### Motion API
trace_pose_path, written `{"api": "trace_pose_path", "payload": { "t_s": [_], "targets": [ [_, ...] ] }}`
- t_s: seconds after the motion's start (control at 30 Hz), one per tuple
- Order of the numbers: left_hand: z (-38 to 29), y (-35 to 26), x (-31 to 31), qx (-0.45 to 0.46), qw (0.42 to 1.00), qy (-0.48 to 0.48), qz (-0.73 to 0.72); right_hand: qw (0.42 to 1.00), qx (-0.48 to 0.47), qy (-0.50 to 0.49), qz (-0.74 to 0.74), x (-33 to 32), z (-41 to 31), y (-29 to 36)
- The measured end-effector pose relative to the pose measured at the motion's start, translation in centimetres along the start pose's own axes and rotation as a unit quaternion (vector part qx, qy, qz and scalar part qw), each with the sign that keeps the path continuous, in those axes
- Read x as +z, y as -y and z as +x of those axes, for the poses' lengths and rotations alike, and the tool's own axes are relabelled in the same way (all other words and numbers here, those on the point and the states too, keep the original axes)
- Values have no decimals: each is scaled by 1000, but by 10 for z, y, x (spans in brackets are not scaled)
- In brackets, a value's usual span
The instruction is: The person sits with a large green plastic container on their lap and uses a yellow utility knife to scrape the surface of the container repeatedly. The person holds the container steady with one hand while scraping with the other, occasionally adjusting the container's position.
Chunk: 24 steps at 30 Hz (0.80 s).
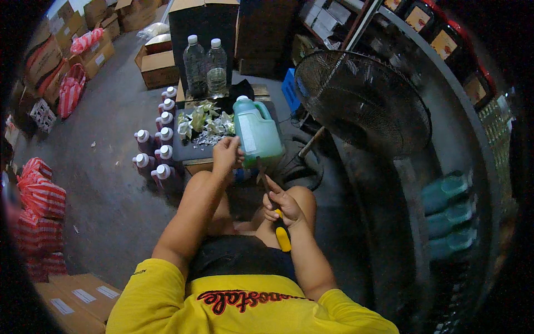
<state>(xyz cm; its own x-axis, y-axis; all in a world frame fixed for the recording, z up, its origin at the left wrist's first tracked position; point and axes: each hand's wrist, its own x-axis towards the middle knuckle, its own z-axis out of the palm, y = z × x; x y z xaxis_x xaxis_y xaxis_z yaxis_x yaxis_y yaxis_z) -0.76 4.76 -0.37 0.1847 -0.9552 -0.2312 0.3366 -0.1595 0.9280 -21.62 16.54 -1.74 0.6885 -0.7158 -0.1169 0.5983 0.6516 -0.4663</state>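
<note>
A green translucent plastic jug point(260, 131) with a white cap and a pale label stands on a low dark table point(182, 152) before me. My left hand point(226, 154) is beside the jug's label, fingers bent together; whether something small is between them I cannot tell. My right hand point(283, 206) grips a hand tool with a yellow and black handle point(282, 238) and a narrow dark blade, whose tip points at the jug's base. Crumpled label scraps point(204, 121) lie left of the jug. Two clear plastic bottles point(195, 67) with white caps stand behind them.
Several white-capped jugs of dark liquid point(164, 152) stand on the floor left of the table. A large fan point(363, 102) is at the right, with green jugs point(448, 217) farther right. Red-striped bags point(41, 200) and cardboard boxes point(79, 294) are at the left.
</note>
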Motion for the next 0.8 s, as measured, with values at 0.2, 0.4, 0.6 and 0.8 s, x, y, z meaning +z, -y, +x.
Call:
{"api": "trace_pose_path", "payload": {
  "t_s": [0.2, 0.4, 0.6, 0.8],
  "targets": [
    [21, 40, -39, 5, 998, -45, 53, 968, -98, -184, -141, 19, -2, 13],
    [19, 56, -32, -124, 983, 68, 115, 570, -6, -361, -738, 57, 1, 38],
    [8, 38, -19, -180, 960, 203, -73, 419, -23, -357, -835, 72, 14, 46],
    [19, 59, -15, -129, 962, 184, -158, 368, 86, -344, -860, 106, 36, 43]
  ]
}}
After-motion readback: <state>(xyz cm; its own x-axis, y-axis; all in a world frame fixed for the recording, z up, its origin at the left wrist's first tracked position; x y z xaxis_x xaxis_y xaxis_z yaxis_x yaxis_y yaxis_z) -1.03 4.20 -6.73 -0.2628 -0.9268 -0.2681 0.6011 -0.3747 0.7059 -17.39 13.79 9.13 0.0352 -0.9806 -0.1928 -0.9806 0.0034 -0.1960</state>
